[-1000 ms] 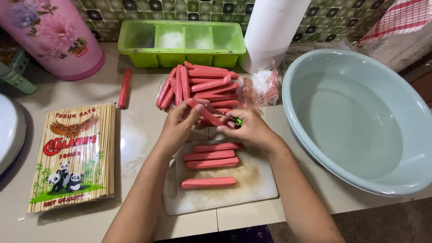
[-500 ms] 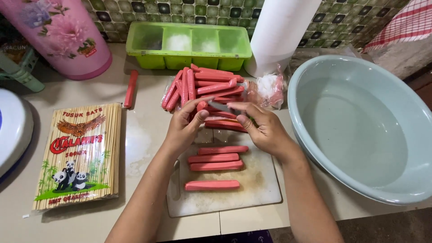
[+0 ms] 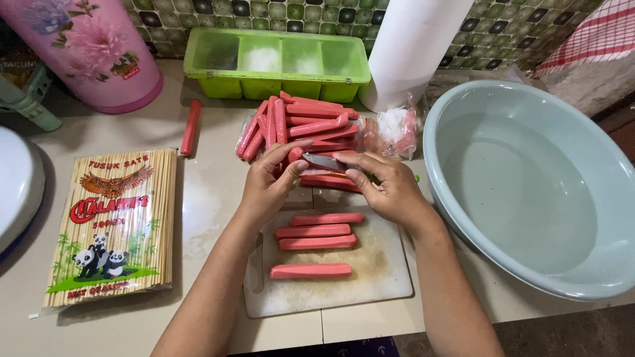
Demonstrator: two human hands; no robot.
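A pale beige worktop (image 3: 132,132) of large glossy tiles with thin grout lines fills the view, catching soft, even light that leaves a dull sheen near its middle. Behind it runs a wall (image 3: 278,14) of small mosaic tiles in green, cream and dark tones. At the far right a red-and-white checked cloth (image 3: 582,39) drapes over something, with dark brown wood (image 3: 618,122) beside it.

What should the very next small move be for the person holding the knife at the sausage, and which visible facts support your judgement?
Probably draw the knife along the sausage. The left hand pinches its end above the cutting board, the right hand holds the blade against it, and four sausages already lie on the board, while a pile waits behind.
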